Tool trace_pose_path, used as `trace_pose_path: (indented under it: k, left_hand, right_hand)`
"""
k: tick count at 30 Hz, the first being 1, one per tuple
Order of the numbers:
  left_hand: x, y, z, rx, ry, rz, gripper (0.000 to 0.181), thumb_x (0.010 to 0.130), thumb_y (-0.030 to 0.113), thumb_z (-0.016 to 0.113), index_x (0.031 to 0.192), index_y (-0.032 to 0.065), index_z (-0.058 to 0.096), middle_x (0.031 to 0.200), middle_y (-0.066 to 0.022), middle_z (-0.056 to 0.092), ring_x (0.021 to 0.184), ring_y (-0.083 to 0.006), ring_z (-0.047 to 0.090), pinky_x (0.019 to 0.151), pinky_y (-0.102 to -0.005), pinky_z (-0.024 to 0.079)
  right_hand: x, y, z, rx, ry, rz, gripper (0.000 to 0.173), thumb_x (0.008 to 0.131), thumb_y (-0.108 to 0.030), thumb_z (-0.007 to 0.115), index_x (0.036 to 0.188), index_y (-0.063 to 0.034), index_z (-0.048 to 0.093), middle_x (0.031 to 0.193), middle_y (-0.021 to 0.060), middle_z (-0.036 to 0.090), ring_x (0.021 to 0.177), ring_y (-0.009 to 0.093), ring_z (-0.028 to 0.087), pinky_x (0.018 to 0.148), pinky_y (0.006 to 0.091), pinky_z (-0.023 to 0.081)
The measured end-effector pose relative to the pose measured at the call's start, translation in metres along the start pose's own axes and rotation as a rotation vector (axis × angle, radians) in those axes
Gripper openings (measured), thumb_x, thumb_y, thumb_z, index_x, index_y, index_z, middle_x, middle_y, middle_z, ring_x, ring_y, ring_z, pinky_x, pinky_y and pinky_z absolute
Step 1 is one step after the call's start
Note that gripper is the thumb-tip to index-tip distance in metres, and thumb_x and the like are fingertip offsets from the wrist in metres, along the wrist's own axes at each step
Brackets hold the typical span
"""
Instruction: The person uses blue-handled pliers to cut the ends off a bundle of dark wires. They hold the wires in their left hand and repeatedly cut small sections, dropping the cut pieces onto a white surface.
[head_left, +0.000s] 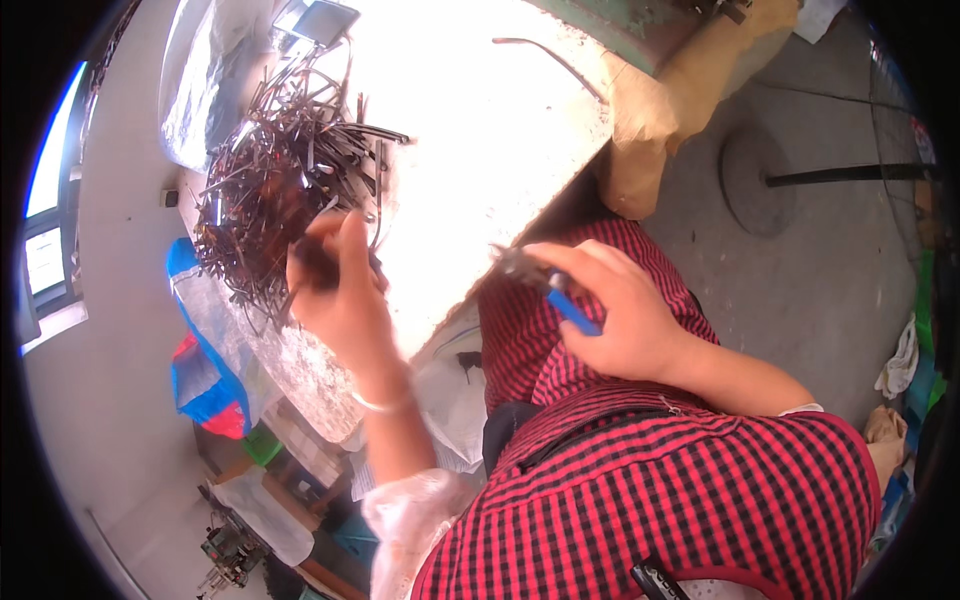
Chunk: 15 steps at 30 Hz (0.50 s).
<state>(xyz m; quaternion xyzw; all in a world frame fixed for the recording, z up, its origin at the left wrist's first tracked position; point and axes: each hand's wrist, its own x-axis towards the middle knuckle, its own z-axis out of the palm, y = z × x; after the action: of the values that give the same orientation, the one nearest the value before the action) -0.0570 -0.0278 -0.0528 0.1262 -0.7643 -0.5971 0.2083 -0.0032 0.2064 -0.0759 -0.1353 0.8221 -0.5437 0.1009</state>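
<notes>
A large tangled heap of thin dark strips (277, 180) lies on the left part of the pale worktable (465, 165). My left hand (345, 277) is at the heap's near edge, its fingers curled around something dark that is blurred, perhaps some strips. Over the table's near edge, my right hand (615, 307) holds a hand tool with a blue handle (574, 311) and a metal head, likely pliers or cutters; blur hides its exact kind. One curved dark strip (555, 56) lies apart from the heap, towards the far right of the tabletop.
Clear plastic wrapping (191, 97) stands beyond the heap. A green metal surface (615, 30) and tan cloth or paper (637, 142) border the table's far right. A blue and red woven bag (206, 382) hangs at the left. On the floor stands a round base (757, 180) with a pole.
</notes>
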Motion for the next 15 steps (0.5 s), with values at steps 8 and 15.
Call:
trace_pose_path:
  k: [8, 15]
  left_hand:
    - [0.098, -0.040, -0.017, 1.014, -0.787, 0.906, 0.037, 0.070, -0.009, 0.067, 0.104, 0.0072, 0.069, 0.113, -0.0065, 0.067, 0.096, -0.0273, 0.066, 0.083, -0.0357, 0.054]
    - [0.016, -0.027, -0.015, 0.599, -0.588, 0.829, 0.030, 0.067, -0.007, 0.068, 0.093, 0.0077, 0.070, 0.093, -0.0081, 0.070, 0.074, -0.0206, 0.066, 0.067, -0.0304, 0.054]
  right_hand:
    - [-0.013, 0.014, -0.002, 0.103, -0.069, 0.091, 0.064, 0.068, -0.004, 0.066, 0.132, -0.0107, 0.058, 0.090, 0.0074, 0.057, 0.081, 0.024, 0.058, 0.074, 0.0368, 0.049]
    - [-0.022, 0.026, -0.009, 0.136, -0.029, 0.108, 0.068, 0.072, -0.006, 0.069, 0.138, -0.0124, 0.054, 0.092, 0.0068, 0.057, 0.081, 0.022, 0.057, 0.074, 0.0350, 0.049]
